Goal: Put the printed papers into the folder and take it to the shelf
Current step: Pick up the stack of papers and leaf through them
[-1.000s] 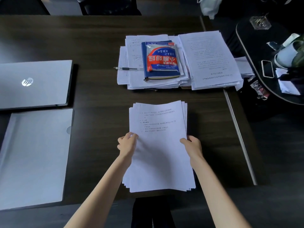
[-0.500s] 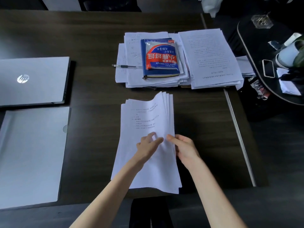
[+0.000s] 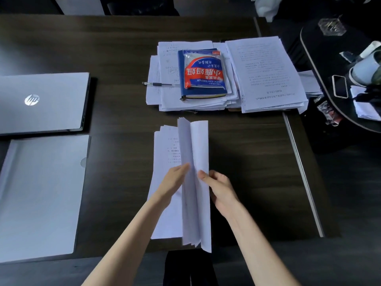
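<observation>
A stack of white printed papers (image 3: 198,145) stands tilted up on its left long edge in front of me on the dark desk (image 3: 123,48). Its right side is raised and the sheets fan apart. My left hand (image 3: 175,180) lies against the printed top face, fingers flat. My right hand (image 3: 218,186) grips the raised right edge from behind. The translucent grey folder (image 3: 41,195) lies flat at the near left of the desk, apart from both hands, its thumb notch on the right edge.
A closed grey laptop (image 3: 43,102) sits beyond the folder. Further back lie piles of papers (image 3: 266,73) with a blue book (image 3: 202,73) and a pen (image 3: 158,84). A black round table (image 3: 321,58) with a phone and cups stands at right.
The papers lay flat with a hand at each side; both hands have moved to the middle and the right edge of the stack has been lifted and swung up toward the left.
</observation>
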